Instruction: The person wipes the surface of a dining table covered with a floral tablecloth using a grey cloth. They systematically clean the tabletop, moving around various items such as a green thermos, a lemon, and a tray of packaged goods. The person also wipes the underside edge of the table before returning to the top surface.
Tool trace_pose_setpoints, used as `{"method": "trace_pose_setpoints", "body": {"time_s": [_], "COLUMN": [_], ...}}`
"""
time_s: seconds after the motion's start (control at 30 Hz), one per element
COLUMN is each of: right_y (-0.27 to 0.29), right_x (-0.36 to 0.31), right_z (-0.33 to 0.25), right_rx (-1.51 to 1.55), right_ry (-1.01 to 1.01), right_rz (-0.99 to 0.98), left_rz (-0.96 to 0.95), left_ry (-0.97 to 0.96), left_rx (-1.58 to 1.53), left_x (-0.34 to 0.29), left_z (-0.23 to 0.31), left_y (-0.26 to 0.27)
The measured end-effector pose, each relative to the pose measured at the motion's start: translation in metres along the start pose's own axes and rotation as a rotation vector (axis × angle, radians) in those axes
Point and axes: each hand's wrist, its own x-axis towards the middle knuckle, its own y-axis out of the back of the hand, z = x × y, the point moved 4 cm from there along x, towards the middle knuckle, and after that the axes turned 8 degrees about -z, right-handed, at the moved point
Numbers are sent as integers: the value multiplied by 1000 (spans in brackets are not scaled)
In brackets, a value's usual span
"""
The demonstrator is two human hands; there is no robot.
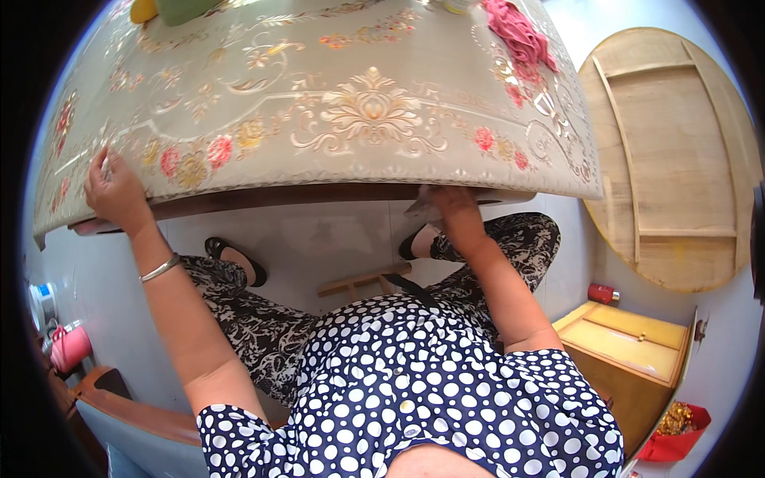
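Observation:
A shiny beige tablecloth [279,143] with raised flowers covers the table in front of me. At its left front corner rests my left hand [118,190], fingers curled together around a small whitish bit too small to name. My right hand [457,211] is at the front edge, right of the middle, partly under the cloth's hem and a little blurred. Beside its fingers shows a pale, crumpled, thin thing [422,201] whose kind I cannot make out. The dark wooden table edge [271,197] shows beneath the hem.
A pink cloth [519,38] lies at the far right of the table; a green object [185,9] stands far left. A round wooden board [669,159] leans at the right, above a yellow cabinet [629,334]. A small wooden frame [362,283] lies on the floor between my feet.

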Motion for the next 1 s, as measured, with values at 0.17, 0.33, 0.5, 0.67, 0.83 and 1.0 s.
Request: {"method": "trace_pose_setpoints", "body": {"time_s": [0.17, 0.33, 0.5, 0.67, 0.83, 1.0], "right_y": [-1, 13, -48, -14, -21, -8], "right_x": [-33, -46, -86, -43, -9, 26], "right_z": [86, 143, 243, 101, 11, -71], "right_rx": [5, 112, 387, 439, 490, 368], "right_ry": [-87, -544, -868, -492, -190, 146], "right_rz": [115, -333, 355, 455, 347, 282], "left_rz": [-14, -14, 1, 90, 93, 114], "left_ry": [22, 66, -41, -60, 22, 30], "left_rx": [10, -11, -40, 60, -6, -22], "left_x": [2, 0, 6, -1, 0, -4], "left_z": [-5, -11, 2, 11, 24, 26], "left_y": [0, 2, -5, 10, 19, 14]}}
